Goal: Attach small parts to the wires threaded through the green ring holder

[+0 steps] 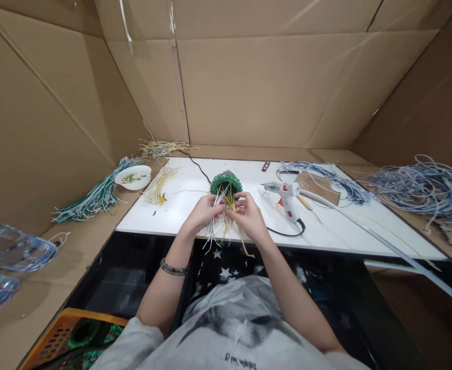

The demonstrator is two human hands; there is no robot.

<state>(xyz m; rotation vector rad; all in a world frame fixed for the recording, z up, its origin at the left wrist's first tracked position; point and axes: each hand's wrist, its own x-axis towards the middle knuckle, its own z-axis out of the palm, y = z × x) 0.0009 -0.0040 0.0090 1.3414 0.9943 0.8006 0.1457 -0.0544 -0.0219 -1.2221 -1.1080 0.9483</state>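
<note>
A green, bumpy, round woven piece (213, 181) lies on the white table with its hollow side facing me. White and yellow strands (221, 226) hang out of its opening toward the table's front edge. My left hand (204, 211) is closed in a pinch on white strands, left of the opening. On the other side, my right hand (248, 215) pinches yellow strands, its fingertips close to the green rim. Some loose ends droop below both hands, over the edge. The inside of the green piece is partly hidden by the strands.
Right of my hands lie a white glue gun (287, 198), an awl-like tool (306, 204) and a brown board (318, 187). A white bowl (143, 177), yellow strands (158, 185) and green-white strands (98, 192) are at left. An orange basket (56, 329) sits low left. Cardboard walls surround the table.
</note>
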